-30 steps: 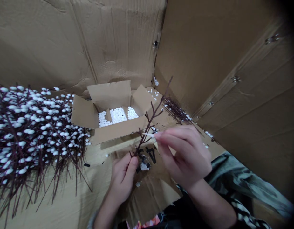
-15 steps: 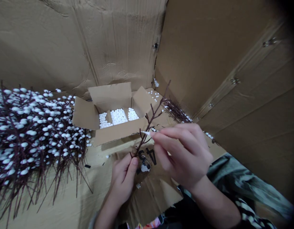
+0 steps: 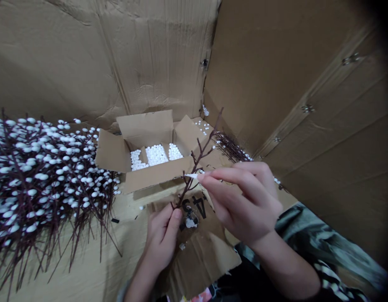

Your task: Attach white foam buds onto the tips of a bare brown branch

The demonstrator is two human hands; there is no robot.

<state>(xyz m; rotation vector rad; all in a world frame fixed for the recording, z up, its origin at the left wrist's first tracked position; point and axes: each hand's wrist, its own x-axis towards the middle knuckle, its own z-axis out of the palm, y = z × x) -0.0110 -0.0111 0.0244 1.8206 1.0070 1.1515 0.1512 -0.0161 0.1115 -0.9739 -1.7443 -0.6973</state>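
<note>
We held a bare dark twig (image 3: 198, 161) at a slant in our left hand (image 3: 160, 241), near the bottom center of the frame, its fingers (image 3: 176, 214) curled shut around the twig's lower end. At center right, our right hand (image 3: 244, 205) pinched a small white pointed piece (image 3: 191, 176) in narrowly closed fingers (image 3: 219, 180), its tip just against the twig.

Above the hands, at the center of the frame, stood an open cardboard box (image 3: 146, 126) with its flaps folded outward. Dividers split it into three compartments, and all three held white foam buds (image 3: 156, 155).

A large carton (image 3: 87, 63) walled in the upper part of the frame, with metal staples (image 3: 307, 108) along its right side. On its floor at the left lay a heap of twigs (image 3: 39, 180) thick with white buds. A smaller bunch of dark twigs (image 3: 230, 147) lay just right of the box. Under our hands, a cardboard flap (image 3: 209, 251) bore large black numerals (image 3: 196, 207).
</note>
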